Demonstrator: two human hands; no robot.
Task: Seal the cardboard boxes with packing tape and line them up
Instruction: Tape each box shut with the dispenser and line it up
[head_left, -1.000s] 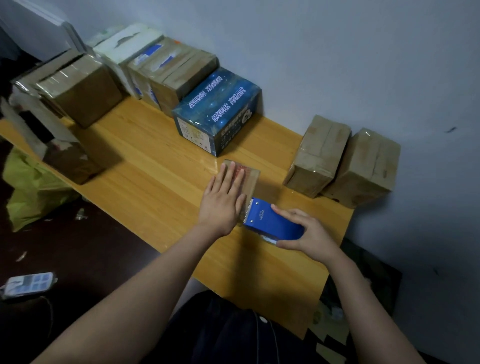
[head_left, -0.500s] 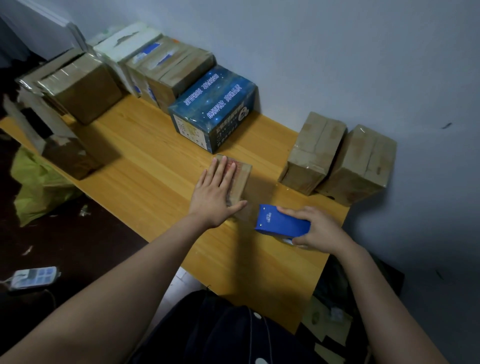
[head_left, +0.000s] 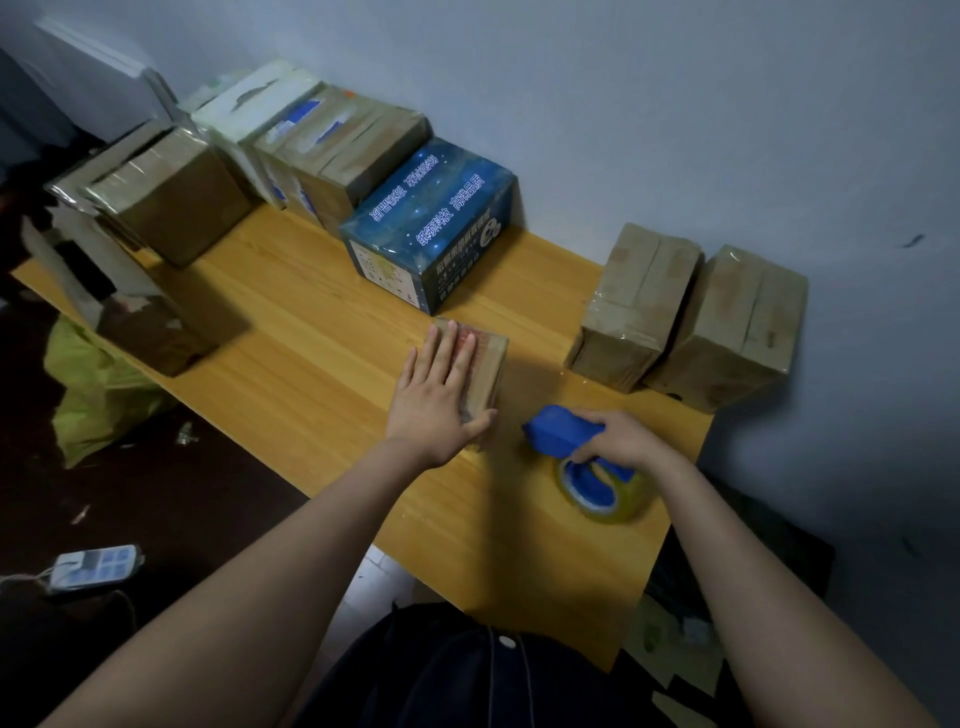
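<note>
A small flat cardboard box (head_left: 485, 358) lies near the middle of the wooden table (head_left: 291, 364). My left hand (head_left: 441, 400) presses flat on its top, fingers straight. Just right of the box, my right hand (head_left: 621, 441) grips a blue tape dispenser (head_left: 558, 434) with a roll of clear tape (head_left: 605, 491) resting on the table. A blue printed box (head_left: 431, 228) stands behind the small box. Two taped brown boxes (head_left: 639, 301) (head_left: 737, 327) stand side by side against the wall at the right.
More taped boxes (head_left: 332, 150) run along the wall at the back left, with a brown box (head_left: 171, 197) stacked at the left table end. On the dark floor lie a green bag (head_left: 98, 389) and a power strip (head_left: 93, 569). The table's right edge is beside my right hand.
My right hand has pulled the dispenser right and away from the small box, tilting it so the tape roll now shows. My left hand stays flat on the box.
</note>
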